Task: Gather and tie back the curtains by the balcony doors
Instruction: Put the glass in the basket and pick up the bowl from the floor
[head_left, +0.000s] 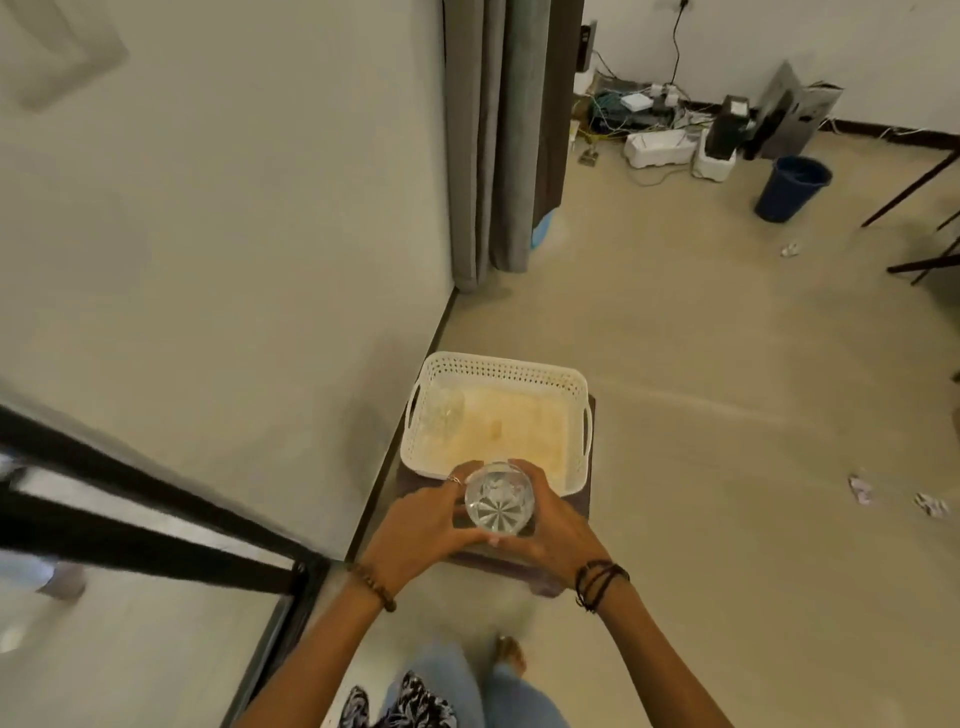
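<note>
Curtain job not started; both hands busy with glass over basket.
Grey curtain (493, 140) hanging loose, untied, well beyond white basket (574, 431), top cut off, no tie-back visible. Left hand (421, 525) and right hand (558, 525) just before basket, fingers wrapped round clear glass (498, 499). Second glass inside basket, faint. Balcony doors hard to make out.

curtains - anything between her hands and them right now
Yes. Both hands, left and right, hold a glass over the basket. The basket sits on the floor between the hands and the curtains.
</note>
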